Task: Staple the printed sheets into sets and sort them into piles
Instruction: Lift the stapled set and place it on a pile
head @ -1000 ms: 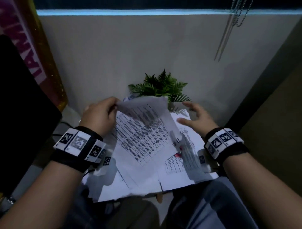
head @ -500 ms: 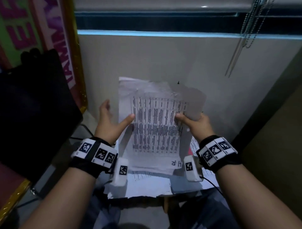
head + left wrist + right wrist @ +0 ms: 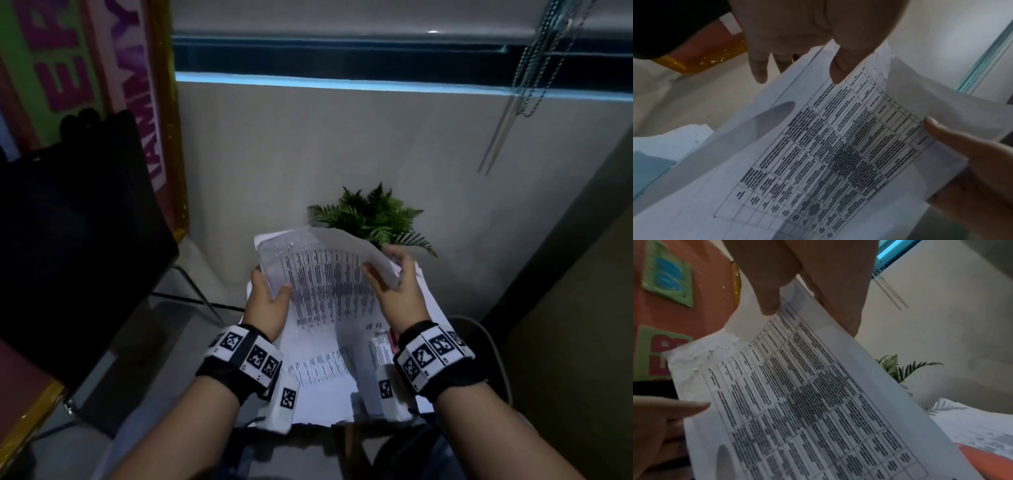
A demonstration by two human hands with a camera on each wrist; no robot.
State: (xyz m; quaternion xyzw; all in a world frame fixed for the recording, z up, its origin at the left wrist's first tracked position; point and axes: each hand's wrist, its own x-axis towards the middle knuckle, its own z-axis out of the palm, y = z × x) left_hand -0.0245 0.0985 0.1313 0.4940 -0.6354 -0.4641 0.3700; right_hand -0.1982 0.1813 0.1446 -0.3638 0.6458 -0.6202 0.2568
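I hold a set of printed sheets (image 3: 325, 287) with a dense table of text above the small table. My left hand (image 3: 270, 286) pinches its left edge, thumb on top. My right hand (image 3: 388, 274) pinches the right edge, where a page curls up and back. The left wrist view shows the sheets (image 3: 838, 154) under my left hand (image 3: 793, 65), with the right thumb (image 3: 941, 131) on the page. In the right wrist view my right hand (image 3: 807, 293) grips the sheets (image 3: 807, 402), whose top left corner is dimpled and torn. More printed sheets (image 3: 315, 377) lie below.
A red object (image 3: 393, 337) lies partly hidden under my right wrist, on the paper pile. A green fern (image 3: 373, 216) stands behind the pile against the wall. A black screen (image 3: 68, 240) and a colourful poster (image 3: 102, 68) are on the left. Blind chains (image 3: 534, 68) hang at the upper right.
Both hands took hold of the sheets, raised them upright before the wall, then lowered them over the pile. The fern is in view again, and a page now curls back on the right.
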